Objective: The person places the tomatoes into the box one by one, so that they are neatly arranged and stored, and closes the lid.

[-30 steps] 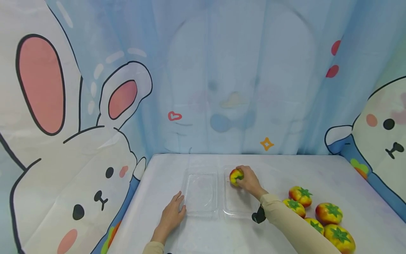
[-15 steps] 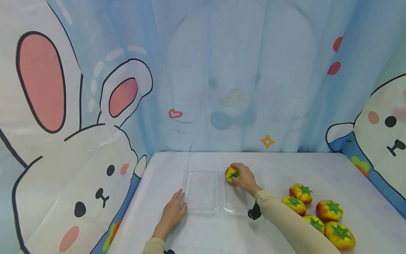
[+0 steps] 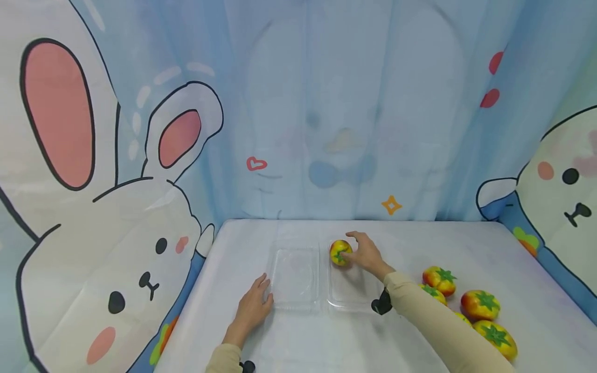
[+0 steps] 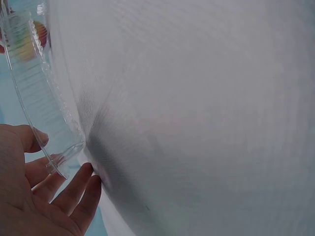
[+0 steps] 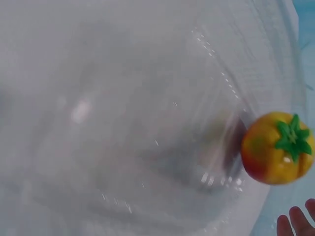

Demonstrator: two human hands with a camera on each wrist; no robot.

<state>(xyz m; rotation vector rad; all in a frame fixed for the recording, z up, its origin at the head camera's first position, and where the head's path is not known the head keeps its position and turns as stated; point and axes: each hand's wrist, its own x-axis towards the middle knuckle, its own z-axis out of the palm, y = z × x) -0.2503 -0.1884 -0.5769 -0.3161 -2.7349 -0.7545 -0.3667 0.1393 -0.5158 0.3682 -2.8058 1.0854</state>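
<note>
A clear plastic clamshell box lies opened flat, its left half [image 3: 295,280] beside its right half [image 3: 351,290]. In the far left corner of the right half sits a red and yellow toy tomato [image 3: 340,253] with a green star-shaped top. My right hand [image 3: 366,255] is just right of this tomato, fingers spread apart from it and thumb close to its side; in the right wrist view the fingertips [image 5: 298,221] are clear of it. My left hand [image 3: 252,305] rests at the left half's outer edge, fingers loosely extended; the left wrist view shows its thumb [image 4: 35,139] near the plastic rim.
Several more toy tomatoes [image 3: 480,304] lie grouped on the white tablecloth [image 3: 396,342] at the right, partly hidden by my right sleeve [image 3: 429,316]. A blue curtain [image 3: 298,103] with cartoon animals hangs behind the table.
My right hand carried the toy tomato slightly left into the box's far left corner, then let go; its fingers have spread and drawn back right. The left hand stays in place.
</note>
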